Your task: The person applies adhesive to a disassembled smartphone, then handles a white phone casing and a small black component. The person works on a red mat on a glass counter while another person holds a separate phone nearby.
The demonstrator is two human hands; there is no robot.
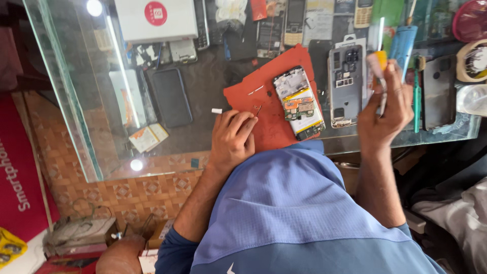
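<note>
the opened phone (299, 103), fragile and best held by its edges, is lying on the red mat (264, 122) while the left hand (232, 139) is pinching something tiny and the right hand (385, 109) is gripping a screwdriver (379, 68).

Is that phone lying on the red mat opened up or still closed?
Opened up. The phone lies on the red mat with its back off, showing its circuit boards and battery.

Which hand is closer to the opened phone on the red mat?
Left. The left hand rests on the red mat just beside the opened phone. The right hand is raised farther off on the phone's other side, holding a small tool.
</note>
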